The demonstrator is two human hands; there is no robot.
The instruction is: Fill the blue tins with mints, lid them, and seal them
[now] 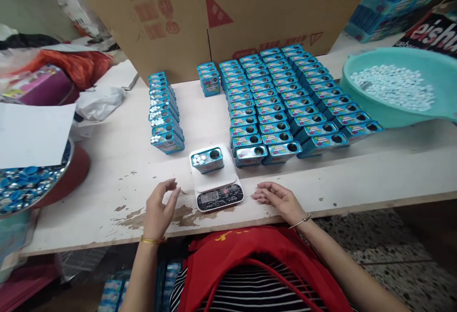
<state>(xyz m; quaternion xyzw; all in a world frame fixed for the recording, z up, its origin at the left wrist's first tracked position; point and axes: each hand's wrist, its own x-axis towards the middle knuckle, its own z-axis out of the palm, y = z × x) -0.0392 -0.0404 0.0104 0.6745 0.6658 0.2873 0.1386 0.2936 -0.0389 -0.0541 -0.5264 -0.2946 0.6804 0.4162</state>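
A blue tin (210, 163) stands on the white kitchen scale (216, 179). Several small white candies (200, 160) lie on the left of its lid, beside a round dark hole. The scale's display (210, 197) is lit, its digits not fully sharp. My left hand (160, 206) hovers left of the scale, thumb and forefinger apart, with nothing in it. To the scale's right, my right hand (279, 201) is held low over the table edge, fingers loosely stretched and no object visible in them. Neither hand touches the tin.
Rows of blue tins (271, 102) with open holes fill the table behind right. A shorter column (164, 112) at left has candies on several lids. A turquoise basin (392, 112) holds candies; a red bowl (76, 169) holds blue caps. A cardboard box (178, 50) stands behind.
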